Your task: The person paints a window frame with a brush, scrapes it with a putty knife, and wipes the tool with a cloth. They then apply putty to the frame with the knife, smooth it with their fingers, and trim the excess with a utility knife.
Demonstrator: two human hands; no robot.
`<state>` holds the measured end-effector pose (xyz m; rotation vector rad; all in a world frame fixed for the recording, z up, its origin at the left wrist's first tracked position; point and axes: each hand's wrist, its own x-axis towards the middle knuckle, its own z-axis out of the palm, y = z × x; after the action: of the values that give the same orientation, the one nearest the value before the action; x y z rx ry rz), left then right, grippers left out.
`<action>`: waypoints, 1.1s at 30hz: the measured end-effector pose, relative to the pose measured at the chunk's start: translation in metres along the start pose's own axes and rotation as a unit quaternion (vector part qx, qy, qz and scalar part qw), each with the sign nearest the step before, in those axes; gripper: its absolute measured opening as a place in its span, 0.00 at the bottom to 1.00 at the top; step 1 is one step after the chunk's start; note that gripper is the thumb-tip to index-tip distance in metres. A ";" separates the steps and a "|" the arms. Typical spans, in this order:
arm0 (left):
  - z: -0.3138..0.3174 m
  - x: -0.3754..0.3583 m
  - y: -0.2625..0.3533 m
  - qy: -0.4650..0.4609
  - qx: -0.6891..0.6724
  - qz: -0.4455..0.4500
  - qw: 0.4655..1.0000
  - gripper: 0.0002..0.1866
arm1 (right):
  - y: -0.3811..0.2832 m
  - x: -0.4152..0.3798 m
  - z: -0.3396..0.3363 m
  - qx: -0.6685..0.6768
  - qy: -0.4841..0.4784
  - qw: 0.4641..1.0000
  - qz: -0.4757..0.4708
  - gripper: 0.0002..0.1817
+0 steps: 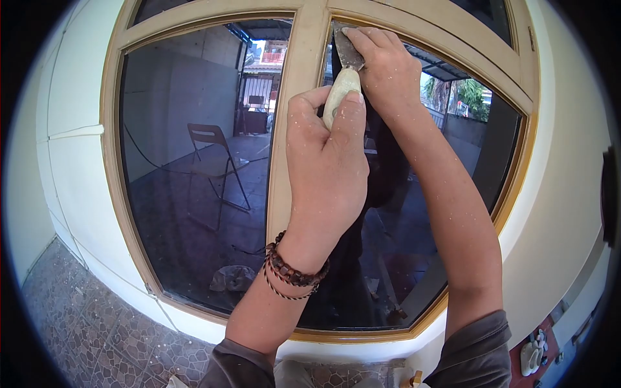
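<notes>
Left grip: the left hand [326, 165] is closed around the pale, cream-coloured handle of a metal-bladed scraper [343, 77], thumb laid along the handle's side.
Right grip: the right hand [385, 68] presses its fingertips [352, 33] down on the scraper's flat grey blade; it pins the blade rather than wrapping it.
Scraper: it stands nearly upright, handle low and blade high, with the blade's tip at the top of the right pane, just beside the central post.
Post: the cream-painted vertical wooden bar [291, 116] divides the window; the left hand lies across it.
Frame: the tan wooden window frame [113, 168] curves around both panes.
Glass: the dark left pane [187, 149] reflects a folding chair and a tiled yard; the right pane [414, 213] lies behind both forearms.
Wrist: a brown beaded bracelet [294, 271] circles the left wrist.
Surroundings: cream wall [71, 168] at left, patterned floor tiles [84, 330] below.
</notes>
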<state>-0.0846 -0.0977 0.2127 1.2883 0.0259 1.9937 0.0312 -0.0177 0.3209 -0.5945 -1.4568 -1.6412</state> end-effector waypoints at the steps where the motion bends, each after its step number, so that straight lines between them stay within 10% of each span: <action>1: 0.001 0.001 0.003 0.004 -0.011 -0.011 1.000 0.16 | 0.000 0.001 0.000 -0.001 -0.002 1.000 0.001 0.18; 33: -0.004 0.005 0.003 -0.001 0.055 0.022 0.998 0.15 | -0.002 0.003 -0.002 0.002 -0.002 1.000 -0.001 0.18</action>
<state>-0.0906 -0.0958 0.2159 1.3714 0.1093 2.0535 0.0283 -0.0202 0.3217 -0.5941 -1.4642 -1.6399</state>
